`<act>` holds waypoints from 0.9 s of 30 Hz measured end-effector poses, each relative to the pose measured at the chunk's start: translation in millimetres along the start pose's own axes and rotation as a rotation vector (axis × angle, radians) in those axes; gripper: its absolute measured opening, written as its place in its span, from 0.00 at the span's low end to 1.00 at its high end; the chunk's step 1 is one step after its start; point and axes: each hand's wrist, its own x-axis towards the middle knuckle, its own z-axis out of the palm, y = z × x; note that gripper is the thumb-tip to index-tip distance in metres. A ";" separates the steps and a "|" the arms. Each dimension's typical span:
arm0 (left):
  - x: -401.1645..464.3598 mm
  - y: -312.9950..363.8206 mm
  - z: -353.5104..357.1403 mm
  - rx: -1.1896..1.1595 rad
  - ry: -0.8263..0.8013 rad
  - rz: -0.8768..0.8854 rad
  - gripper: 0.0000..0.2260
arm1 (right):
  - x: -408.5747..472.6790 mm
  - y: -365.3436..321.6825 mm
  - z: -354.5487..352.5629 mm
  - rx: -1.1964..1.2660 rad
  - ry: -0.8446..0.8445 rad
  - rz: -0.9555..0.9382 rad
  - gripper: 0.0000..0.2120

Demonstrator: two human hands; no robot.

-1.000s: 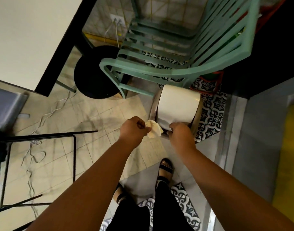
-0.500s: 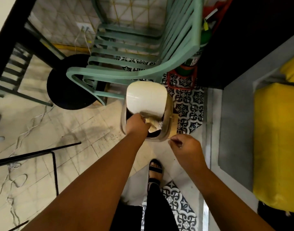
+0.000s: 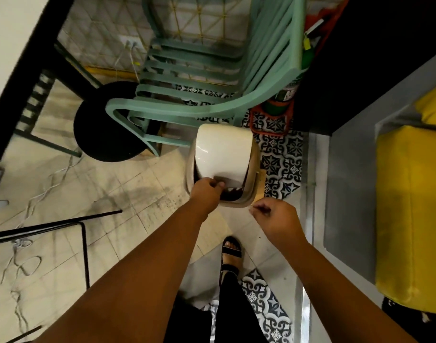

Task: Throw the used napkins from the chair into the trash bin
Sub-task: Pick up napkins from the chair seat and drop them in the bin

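Cream plastic is what we're dealing with here: the trash bin (image 3: 221, 169) has a swing lid (image 3: 223, 152) tipped partway, leaving a dark gap at the near edge, and our left hand (image 3: 207, 193) sits right at that gap with its fingers curled in at the lid's lower lip. We honestly can't tell if that grip has hold of anything, since no napkin shows in it and the opening is too dark to see what's inside. Our right hand (image 3: 273, 215) hangs just beside the bin's near rim, fingers loosely pinched and nothing visible between them. The mint green chair (image 3: 199, 90) stands right behind the bin and its slatted seat looks bare from up here, so we'd guess the napkins are down in the bin or nearly there. What could go wrong: if the lid swings back while our fingers are in the gap, it could nip them or catch a napkin half out on the rim. Pulling away too fast could also drag paper onto the tiled floor (image 3: 137, 194), or nudge the light bin.
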 end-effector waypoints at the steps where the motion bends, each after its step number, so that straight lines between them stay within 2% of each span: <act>1: -2.9 -2.5 -6.4 0.000 -0.006 0.003 0.14 | 2.6 -8.3 3.6 -0.012 -0.014 -0.005 0.04; 7: -30.8 -21.4 -67.6 -0.139 -0.010 0.022 0.11 | 11.6 -72.7 37.6 -0.053 -0.040 -0.096 0.07; 12: -65.1 -49.6 -154.0 -0.171 0.070 0.099 0.14 | 0.9 -152.6 80.7 -0.088 -0.131 -0.222 0.07; 18: -128.6 -100.5 -275.4 -0.201 0.292 0.186 0.14 | -39.6 -267.3 163.7 -0.193 -0.302 -0.407 0.10; 22: -173.9 -160.7 -374.3 -0.260 0.499 0.200 0.12 | -91.6 -366.1 230.0 -0.212 -0.406 -0.594 0.09; 27: -239.5 -238.8 -468.2 -0.373 0.696 0.209 0.07 | -150.2 -454.2 299.4 -0.176 -0.477 -0.771 0.08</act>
